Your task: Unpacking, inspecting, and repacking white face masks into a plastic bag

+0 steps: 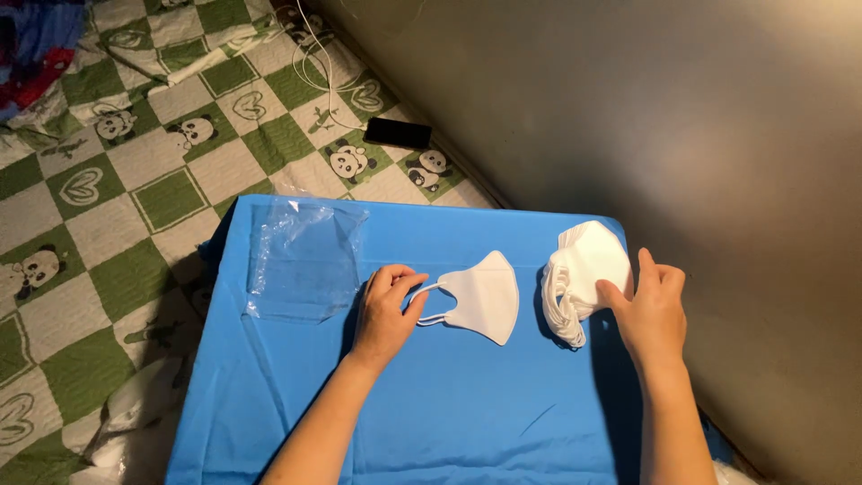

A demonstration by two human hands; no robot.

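A single white folded face mask (485, 296) lies flat on the blue table (431, 404). My left hand (388, 310) pinches the ear loop at the mask's left end. To the right stands a stack of white masks (582, 274), leaning on its side. My right hand (654, 305) rests against the stack's right side, thumb on the top mask. A clear plastic bag (301, 260) lies flat on the table, just left of my left hand.
A black phone (398, 133) with a white cable (323, 72) lies on the green-and-white checked panda bedsheet (135, 180) behind the table. A grey wall (673, 117) runs close along the right. White plastic (135, 409) lies at lower left.
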